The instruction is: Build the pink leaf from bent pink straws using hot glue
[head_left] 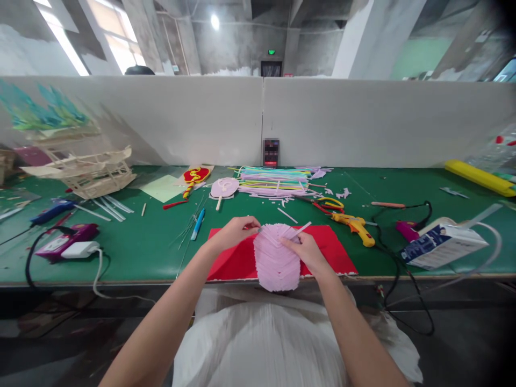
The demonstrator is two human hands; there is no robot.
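Observation:
A pale pink, rounded piece (278, 263), covered in strips laid in V-shaped rows, lies over a red sheet (330, 250) and reaches past the table's front edge. My right hand (306, 251) grips its right side, thumb on the front face. A narrow pale pink strip (301, 230) sticks out at an angle above that thumb. At the piece's upper left edge, my left hand (242, 231) has its fingertips pinched together. Whatever is between them is too small to make out.
Behind lie bundled coloured strips (274, 180), a pink fan-shaped piece (224, 188) and a red-yellow ornament (196, 176). Red-handled scissors (328, 204) and a yellow glue gun (357, 227) sit right; a blue cutter (198, 224) sits left. Cables and a carton (443, 244) occupy the right side.

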